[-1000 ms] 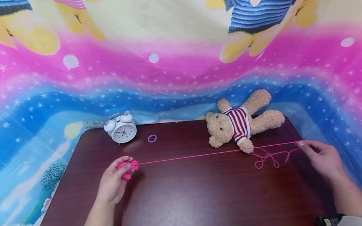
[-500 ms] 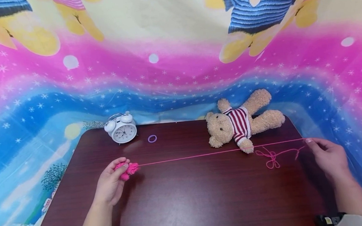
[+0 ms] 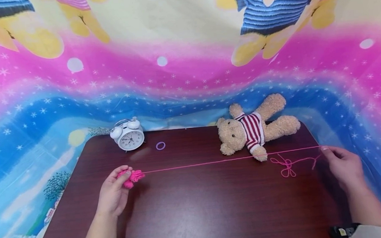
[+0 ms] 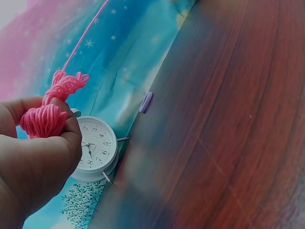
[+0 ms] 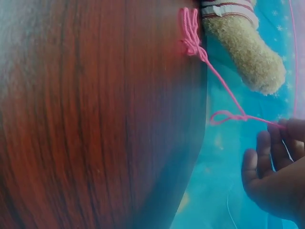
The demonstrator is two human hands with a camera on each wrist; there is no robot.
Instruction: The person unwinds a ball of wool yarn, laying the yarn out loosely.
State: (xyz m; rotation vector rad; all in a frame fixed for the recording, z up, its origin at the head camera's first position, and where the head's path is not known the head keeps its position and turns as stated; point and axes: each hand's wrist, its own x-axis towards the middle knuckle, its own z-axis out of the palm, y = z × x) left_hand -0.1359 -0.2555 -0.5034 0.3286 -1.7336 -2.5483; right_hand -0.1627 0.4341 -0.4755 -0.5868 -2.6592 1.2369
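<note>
My left hand (image 3: 113,192) pinches a small bundle of pink yarn (image 3: 135,177) between thumb and fingers, above the left part of the table. In the left wrist view the bundle (image 4: 44,121) shows as wound loops. From it a strand (image 3: 200,164) runs straight across to my right hand (image 3: 345,165), whose thumb and fingertips pinch it beyond the table's right side. Loose looped yarn (image 3: 287,167) hangs from the right hand toward the table. The taut strand passes in front of the paw of a teddy bear (image 3: 233,134) in a striped shirt.
A white alarm clock (image 3: 130,139) stands at the back left of the dark wooden table (image 3: 196,207). Beside it lies a purple ring (image 3: 160,146). A printed cloth (image 3: 181,75) hangs behind the table and along its sides.
The right hand has moved outward to the right, lengthening the strand. The loose loops have shifted right with it. My left hand has drifted slightly left, still holding the bundle.
</note>
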